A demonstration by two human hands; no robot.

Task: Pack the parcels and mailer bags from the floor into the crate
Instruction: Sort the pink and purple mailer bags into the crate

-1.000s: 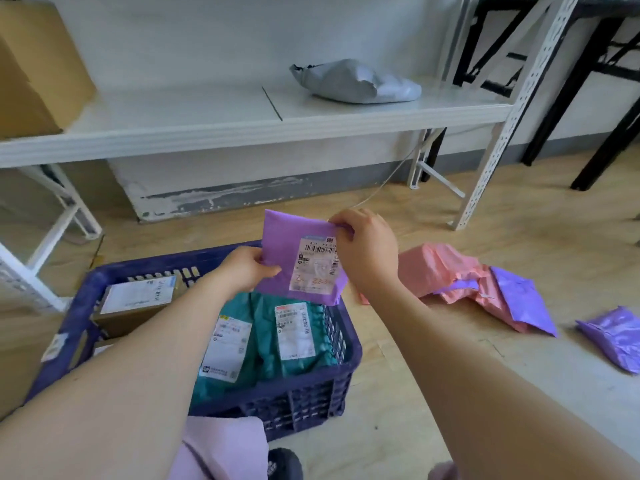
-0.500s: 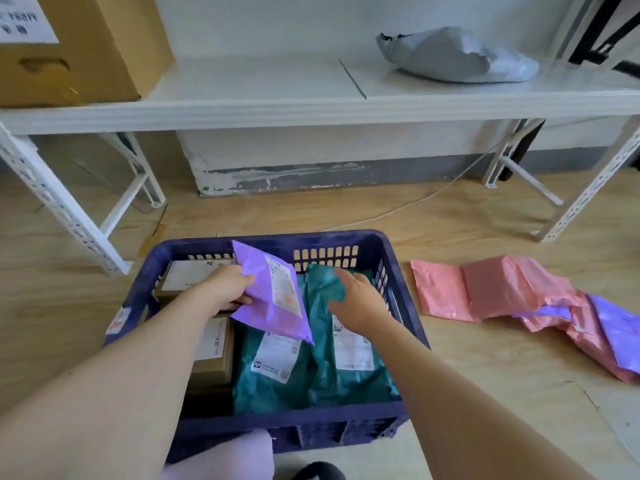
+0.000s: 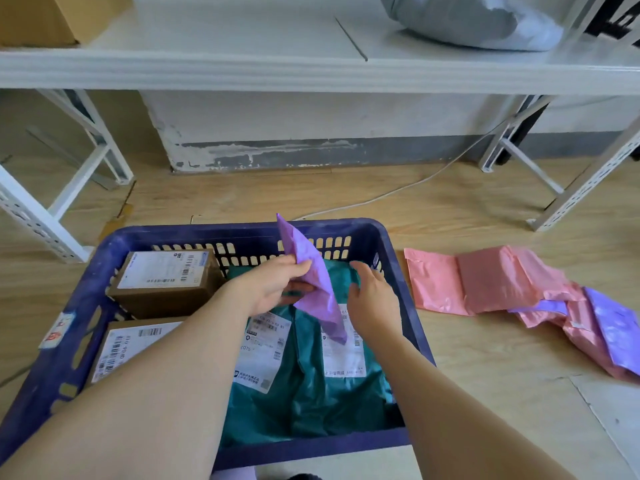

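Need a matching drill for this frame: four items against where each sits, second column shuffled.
Items:
1. grey bag
2. pink mailers
3. teal mailers
4. boxes

Places:
A. on the floor, right of the crate
B. in the crate, left side
C. on the shelf
D. in the crate, right side

Pairs: 1-C, 2-A, 3-D, 4-B
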